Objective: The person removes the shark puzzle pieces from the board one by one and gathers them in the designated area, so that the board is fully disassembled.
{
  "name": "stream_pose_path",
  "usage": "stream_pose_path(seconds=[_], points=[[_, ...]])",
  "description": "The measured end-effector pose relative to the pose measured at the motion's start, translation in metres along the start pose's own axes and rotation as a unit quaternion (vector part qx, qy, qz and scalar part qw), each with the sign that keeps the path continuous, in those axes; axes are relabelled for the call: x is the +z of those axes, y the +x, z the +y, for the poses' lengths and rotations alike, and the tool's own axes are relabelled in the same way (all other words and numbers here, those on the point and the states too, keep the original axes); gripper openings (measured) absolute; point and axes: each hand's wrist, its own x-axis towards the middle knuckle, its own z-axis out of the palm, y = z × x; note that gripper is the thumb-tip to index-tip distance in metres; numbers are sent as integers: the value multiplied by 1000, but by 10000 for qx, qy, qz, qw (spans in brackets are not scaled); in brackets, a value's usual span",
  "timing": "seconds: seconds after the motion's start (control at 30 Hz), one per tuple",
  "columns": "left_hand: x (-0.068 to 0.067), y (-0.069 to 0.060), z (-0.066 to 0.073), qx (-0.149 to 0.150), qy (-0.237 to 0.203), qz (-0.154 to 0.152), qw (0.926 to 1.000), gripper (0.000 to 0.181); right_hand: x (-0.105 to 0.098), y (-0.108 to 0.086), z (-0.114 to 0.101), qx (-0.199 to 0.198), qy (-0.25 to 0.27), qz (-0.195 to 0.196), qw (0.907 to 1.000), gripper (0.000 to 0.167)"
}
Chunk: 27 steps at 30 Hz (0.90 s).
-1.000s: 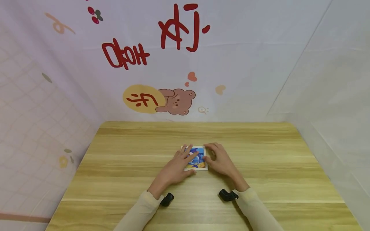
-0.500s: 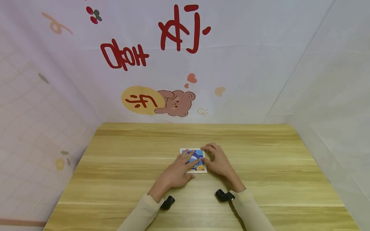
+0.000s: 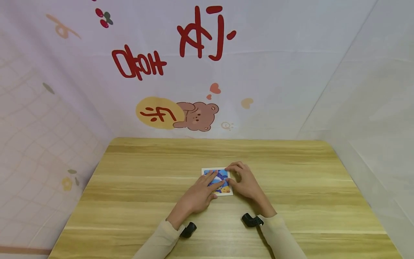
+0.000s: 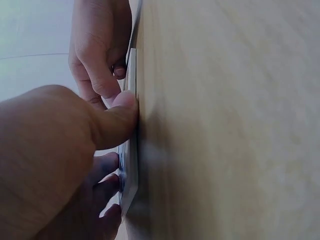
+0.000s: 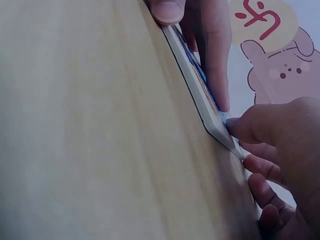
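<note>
A small square picture board (image 3: 226, 189), white-rimmed with a blue and yellow picture, lies flat on the wooden table. Straight fingers of my left hand (image 3: 199, 194) rest across its left part, hiding some of the picture. In the left wrist view the left thumb (image 4: 122, 112) touches the board's near edge. My right hand (image 3: 247, 183) holds the right side: its thumb (image 5: 240, 129) is on the picture near the rim, and bent fingers meet the edge by the far right corner. Whether the picture is made of separate pieces is too small to tell.
The light wooden table (image 3: 145, 165) stretches around both hands. White cloth with a printed bear (image 3: 200, 117) and red characters hangs behind it, and more cloth hangs at both sides. A black wrist camera (image 3: 188, 230) sits at the left cuff, another (image 3: 251, 220) at the right.
My left fingers have slid a little toward the near side over the picture, leaving the far rim uncovered. The right hand keeps nearly the same place. The head view has tilted slightly.
</note>
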Motion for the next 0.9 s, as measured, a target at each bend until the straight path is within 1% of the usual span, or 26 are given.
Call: stream_pose_path(seconds=[0.17,0.3,0.5,0.73,0.9], points=[[1,1,-1,-10,-8,62,10000,54,0,0,-3,-134,-273,9,9995,32],[-1,0,-2,-34,-59,94,9999,55,1,0,-7,-206,-347,-15,9992,31],[0,-1,-1,50,-39,195,9998,55,2,-1,-8,-54,-211,0,9998,31],[1,0,0,-8,-48,173,9998,54,-1,-3,-8,-20,21,-38,10000,32],[4,0,-1,18,-79,160,9998,54,0,-3,-9,52,122,-102,9999,31]])
